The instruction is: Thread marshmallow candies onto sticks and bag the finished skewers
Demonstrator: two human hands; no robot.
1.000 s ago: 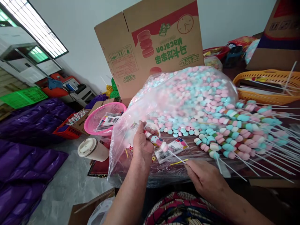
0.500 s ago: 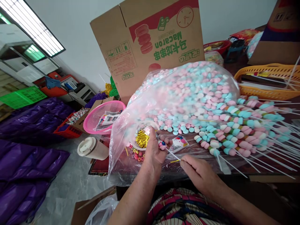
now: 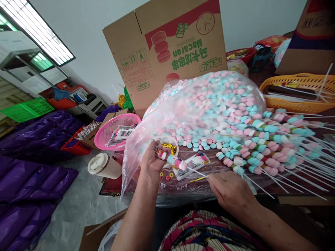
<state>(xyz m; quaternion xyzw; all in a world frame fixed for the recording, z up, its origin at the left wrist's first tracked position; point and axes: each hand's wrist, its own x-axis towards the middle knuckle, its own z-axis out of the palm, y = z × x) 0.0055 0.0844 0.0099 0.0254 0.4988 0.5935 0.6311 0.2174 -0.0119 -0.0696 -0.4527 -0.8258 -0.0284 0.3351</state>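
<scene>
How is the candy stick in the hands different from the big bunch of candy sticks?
The candy stick is just one; the bunch has many, packed together.

The candy stick is held, left hand at its candy end and right hand on its bare end; the bunch lies beside the right hand.

The candy stick seems to have bright printed wrapping; the bunch looks unwrapped.

Both show pink candy on white sticks.

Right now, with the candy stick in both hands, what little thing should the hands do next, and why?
Perhaps the left hand should take one of the gold strips close beside it. The candies seem to be inside a printed wrapper, no strip shows around the white stick below them, and the right hand holds that stick.
</scene>
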